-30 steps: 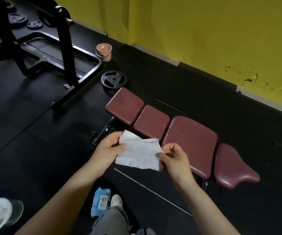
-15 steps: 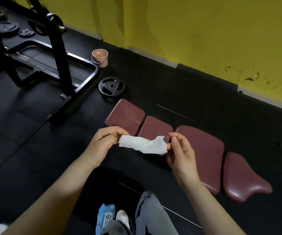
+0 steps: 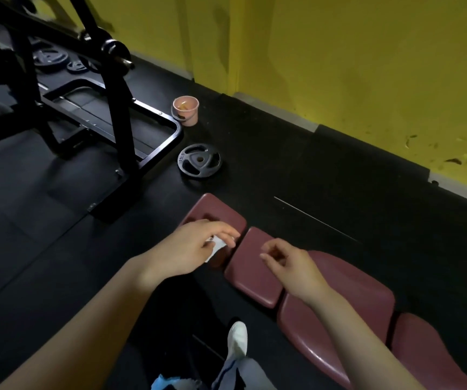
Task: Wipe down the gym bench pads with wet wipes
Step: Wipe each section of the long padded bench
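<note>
The wipe (image 3: 216,247), stretched between both hands half a second ago, is now bunched and pinched by the left hand (image 3: 195,246) alone over the bench's (image 3: 339,299) end pad (image 3: 212,211), the right hand (image 3: 288,263) being released, loosely curled and empty, so wiping can begin.

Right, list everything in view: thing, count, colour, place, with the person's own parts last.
bench pads: four, maroon, in a row on the floor from centre to lower right
wet wipe: one, white, bunched in the left hand over the farthest pad
weight plate: one, black, flat on the floor beyond the pads
small bucket: one, pink, on the floor near the wall
rack frame: one, black, upper left
more plates: at least two, dark, behind the rack
wipes pack: one, blue, bottom edge
wall: yellow, behind
shoe: one, white, bottom centre
left hand: holds the wipe
right hand: holds nothing, fingers loosely curled, above the pads
</note>
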Demonstrator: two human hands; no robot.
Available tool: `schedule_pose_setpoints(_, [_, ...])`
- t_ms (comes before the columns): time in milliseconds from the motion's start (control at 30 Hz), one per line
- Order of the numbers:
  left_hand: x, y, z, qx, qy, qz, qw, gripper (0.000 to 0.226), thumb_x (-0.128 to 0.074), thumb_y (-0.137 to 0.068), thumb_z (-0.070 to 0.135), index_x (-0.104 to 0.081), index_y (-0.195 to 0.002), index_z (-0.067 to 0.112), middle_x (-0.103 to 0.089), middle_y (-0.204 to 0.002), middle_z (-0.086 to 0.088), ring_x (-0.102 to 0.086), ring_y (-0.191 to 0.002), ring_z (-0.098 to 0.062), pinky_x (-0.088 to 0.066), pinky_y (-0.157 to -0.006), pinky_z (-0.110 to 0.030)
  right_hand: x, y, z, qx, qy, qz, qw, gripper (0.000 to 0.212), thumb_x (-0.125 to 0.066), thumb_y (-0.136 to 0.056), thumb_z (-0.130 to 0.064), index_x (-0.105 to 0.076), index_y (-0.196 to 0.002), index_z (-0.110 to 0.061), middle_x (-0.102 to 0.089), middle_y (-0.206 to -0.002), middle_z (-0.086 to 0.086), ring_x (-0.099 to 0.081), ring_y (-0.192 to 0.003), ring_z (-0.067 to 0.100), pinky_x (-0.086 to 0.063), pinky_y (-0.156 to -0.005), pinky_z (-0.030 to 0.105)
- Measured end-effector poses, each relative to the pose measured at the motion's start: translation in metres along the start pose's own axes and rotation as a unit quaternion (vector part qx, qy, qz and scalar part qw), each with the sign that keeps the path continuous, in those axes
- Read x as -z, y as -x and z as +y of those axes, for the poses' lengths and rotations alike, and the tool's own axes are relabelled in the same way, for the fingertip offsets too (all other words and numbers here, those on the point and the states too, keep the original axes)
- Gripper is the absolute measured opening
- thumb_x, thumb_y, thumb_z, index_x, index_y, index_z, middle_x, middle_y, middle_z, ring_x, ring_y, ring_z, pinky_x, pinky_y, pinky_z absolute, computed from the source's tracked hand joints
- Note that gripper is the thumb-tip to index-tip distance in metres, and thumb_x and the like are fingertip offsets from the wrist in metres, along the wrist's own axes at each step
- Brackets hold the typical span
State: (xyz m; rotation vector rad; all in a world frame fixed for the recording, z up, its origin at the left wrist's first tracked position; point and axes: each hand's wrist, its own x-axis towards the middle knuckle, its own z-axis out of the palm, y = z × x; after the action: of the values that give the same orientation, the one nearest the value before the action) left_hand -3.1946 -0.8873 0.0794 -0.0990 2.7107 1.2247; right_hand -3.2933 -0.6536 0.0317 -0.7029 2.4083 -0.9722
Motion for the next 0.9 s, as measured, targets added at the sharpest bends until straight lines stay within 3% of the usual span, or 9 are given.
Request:
schedule_pose_setpoints(100, [0.001,-0.024,0.003,-0.011,-0.001,-0.005,1.0,0.063,-0.046,-0.086,-0.009,-0.059,-0.121,0.042,-0.065,-0.113,0.03,-0.052,-0.117,0.008,-0.042,-0.1,-0.02,0.003,-0.03,-0.008,0.095,0.006,-0.063,0.993,0.041,-0.071,-0.087,-0.028,-0.057,-0.125,-0.03,-0.052,-0.121,-0.023,-0.047,-0.112,-0.005,-0.037,-0.101,0.016])
schedule_pose_setpoints(200, [0.002,-0.042,0.004,-0.016,0.034,-0.018,0.999,0.065,-0.046,-0.084,-0.011,-0.061,-0.124,0.038,-0.064,-0.118,0.024,-0.053,-0.119,0.007,-0.041,-0.094,-0.014,0.006,-0.053,-0.017,0.12,0.004,-0.126,0.985,0.06,-0.073,-0.084,-0.031,-0.047,-0.137,-0.038,-0.045,-0.134,-0.024,-0.04,-0.12,-0.005,-0.029,-0.097,0.008])
schedule_pose_setpoints(267, [0.003,-0.052,0.002,-0.015,0.032,-0.017,0.999,0.064,-0.047,-0.085,-0.011,-0.06,-0.126,0.037,-0.063,-0.12,0.024,-0.052,-0.119,0.008,-0.04,-0.096,-0.013,0.009,-0.066,-0.017,0.101,-0.01,-0.161,0.982,0.042,-0.071,-0.085,-0.029,-0.06,-0.126,-0.034,-0.059,-0.124,-0.018,-0.053,-0.109,-0.001,-0.042,-0.092,0.016])
schedule_pose_setpoints(367, [0.004,-0.065,-0.005,0.007,0.07,0.005,0.998,0.062,-0.048,-0.085,-0.013,-0.06,-0.126,0.032,-0.064,-0.12,0.02,-0.053,-0.119,0.007,-0.041,-0.101,-0.016,0.011,-0.08,-0.015,0.1,-0.034,-0.188,0.976,0.006,-0.065,-0.088,-0.014,-0.07,-0.09,-0.016,-0.067,-0.085,-0.003,-0.059,-0.077,0.006,-0.05,-0.08,0.039])
schedule_pose_setpoints(500, [0.001,-0.077,-0.024,0.047,0.062,0.06,0.995,0.056,-0.054,-0.088,0.011,-0.047,-0.137,0.037,-0.05,-0.138,0.013,-0.047,-0.125,0.0,-0.041,-0.108,-0.03,0.012,-0.091,-0.015,0.047,-0.167,-0.189,0.967,0.012,-0.063,-0.087,0.002,-0.072,-0.09,-0.006,-0.066,-0.08,-0.005,-0.06,-0.078,0.003,-0.05,-0.076,0.028])
schedule_pose_setpoints(567, [-0.005,-0.08,-0.03,0.082,0.033,0.09,0.992,0.054,-0.055,-0.092,0.028,-0.04,-0.143,0.034,-0.041,-0.145,0.011,-0.038,-0.13,-0.003,-0.034,-0.111,-0.031,0.012,-0.095,-0.019,0.003,-0.24,-0.178,0.954,0.02,-0.06,-0.088,0.004,-0.073,-0.088,-0.012,-0.068,-0.082,-0.003,-0.063,-0.081,0.009,-0.052,-0.076,0.031])
schedule_pose_setpoints(633, [-0.01,-0.082,-0.032,0.1,0.09,0.116,0.984,0.042,-0.056,-0.098,0.026,-0.045,-0.137,0.033,-0.045,-0.139,0.013,-0.043,-0.125,0.0,-0.038,-0.107,-0.028,0.013,-0.101,-0.022,-0.038,-0.307,-0.157,0.938,0.027,-0.058,-0.09,0.003,-0.074,-0.087,-0.019,-0.072,-0.086,0.002,-0.067,-0.084,0.015,-0.054,-0.078,0.035])
schedule_pose_setpoints(767, [-0.015,-0.086,-0.047,0.095,0.286,0.018,0.953,0.029,-0.056,-0.098,0.03,-0.058,-0.127,0.029,-0.063,-0.121,0.005,-0.063,-0.111,-0.01,-0.055,-0.093,-0.033,0.012,-0.118,-0.03,-0.094,-0.356,-0.129,0.921,0.017,-0.057,-0.092,0.0,-0.071,-0.095,-0.01,-0.073,-0.091,0.011,-0.07,-0.086,0.024,-0.057,-0.079,0.039])
schedule_pose_setpoints(900, [-0.007,-0.1,-0.069,0.13,0.328,-0.051,0.934,0.043,-0.067,-0.089,0.038,-0.058,-0.13,0.028,-0.067,-0.12,0.0,-0.067,-0.109,-0.016,-0.058,-0.089,-0.041,0.001,-0.146,-0.032,-0.132,-0.315,-0.054,0.938,0.018,-0.066,-0.087,-0.01,-0.058,-0.101,-0.016,-0.07,-0.089,0.014,-0.068,-0.08,0.026,-0.056,-0.072,0.036])
